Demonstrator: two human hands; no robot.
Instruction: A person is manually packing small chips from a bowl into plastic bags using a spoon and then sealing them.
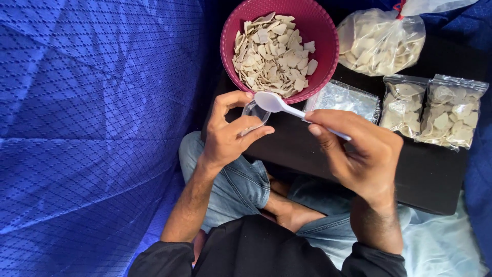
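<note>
Two hands over the black tray's [430,179] near edge. Left hand [228,136] curled around a small clear bag [254,112], mouth held open between thumb and fingers. Right hand [361,151] pinched shut on a white plastic spoon [279,104], bowl at the bag's mouth. Just behind, pink basket [328,41] of pale chips. Filled packets [451,113] along the tray's right edge; bare tray between.

Blue patterned cloth [87,128] fills left half of frame. Upper right: big tied clear bag of pale chips [382,41]; right of centre, two small sealed packets [435,110] side by side on black worktop [425,174], w/ stack of empty clear bags [348,98] just left of them.
</note>
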